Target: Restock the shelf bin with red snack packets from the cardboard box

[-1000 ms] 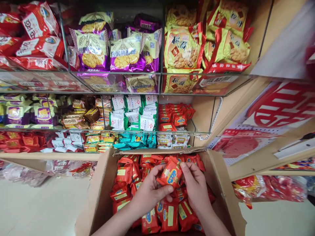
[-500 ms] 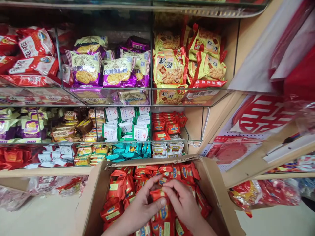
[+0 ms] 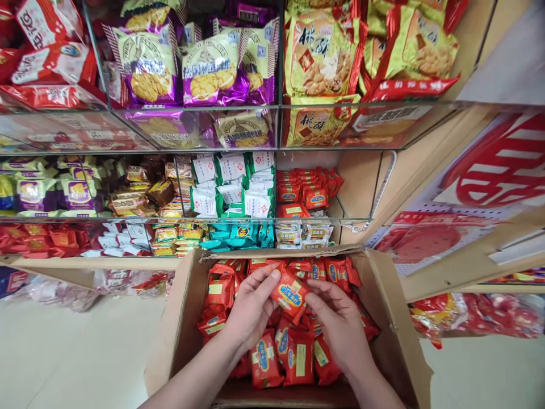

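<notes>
A brown cardboard box (image 3: 398, 341) full of small red snack packets stands below the shelves. My left hand (image 3: 249, 309) grips one red packet (image 3: 289, 294) by its upper left corner, thumb on top. My right hand (image 3: 340, 324) pinches the same packet's right edge with curled fingers. The packet is lifted just above the others in the box. More identical red packets (image 3: 304, 193) sit stacked in a shelf compartment behind the box.
Glass shelves (image 3: 272, 128) above hold purple, yellow and red biscuit bags. White-green packets (image 3: 232, 187) and teal packets (image 3: 238, 234) fill the middle compartments. A wooden side panel (image 3: 447, 267) with red signs stands at right. Pale floor (image 3: 76, 352) lies at left.
Both hands dipped deeper into the box half a second ago, then rose again with a red packet held between them. The camera view tilted up, then back down.
</notes>
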Demonstrator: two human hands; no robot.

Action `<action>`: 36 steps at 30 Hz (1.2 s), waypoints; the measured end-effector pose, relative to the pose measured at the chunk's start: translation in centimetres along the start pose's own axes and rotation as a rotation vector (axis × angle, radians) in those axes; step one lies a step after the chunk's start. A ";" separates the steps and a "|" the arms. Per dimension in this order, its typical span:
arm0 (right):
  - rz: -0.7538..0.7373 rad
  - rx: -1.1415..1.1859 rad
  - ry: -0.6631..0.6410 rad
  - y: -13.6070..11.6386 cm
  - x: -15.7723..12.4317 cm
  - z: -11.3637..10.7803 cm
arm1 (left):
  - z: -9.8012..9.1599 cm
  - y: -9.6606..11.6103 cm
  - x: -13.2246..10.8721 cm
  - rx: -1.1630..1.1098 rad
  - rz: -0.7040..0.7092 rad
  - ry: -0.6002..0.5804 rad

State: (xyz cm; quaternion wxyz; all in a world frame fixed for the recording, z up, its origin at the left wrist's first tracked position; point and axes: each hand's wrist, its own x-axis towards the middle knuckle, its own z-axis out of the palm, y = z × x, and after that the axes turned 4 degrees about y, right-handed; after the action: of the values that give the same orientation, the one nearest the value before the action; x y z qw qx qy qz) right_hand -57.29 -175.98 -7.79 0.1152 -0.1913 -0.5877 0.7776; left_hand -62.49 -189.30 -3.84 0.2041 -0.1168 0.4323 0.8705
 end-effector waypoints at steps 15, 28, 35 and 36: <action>-0.207 -0.255 -0.029 0.0 -0.2 -0.7 | -1.4 -1.2 0.1 0.187 0.136 -0.018; -0.208 -0.376 -0.139 -15.4 13.2 1.5 | 2.8 6.4 3.6 0.555 0.618 -0.114; 0.359 -0.417 -0.317 -14.2 19.6 3.8 | -0.1 3.9 1.3 0.773 0.530 -0.220; 0.381 -0.400 -0.333 -14.0 19.7 3.9 | -0.8 3.6 1.0 0.812 0.532 -0.214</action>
State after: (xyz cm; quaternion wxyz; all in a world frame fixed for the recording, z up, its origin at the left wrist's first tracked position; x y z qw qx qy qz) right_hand -77.38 -167.43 3.30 -0.1700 -0.1868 -0.6934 0.6749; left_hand -65.02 -191.64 -2.14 0.0471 0.1764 0.7281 0.6608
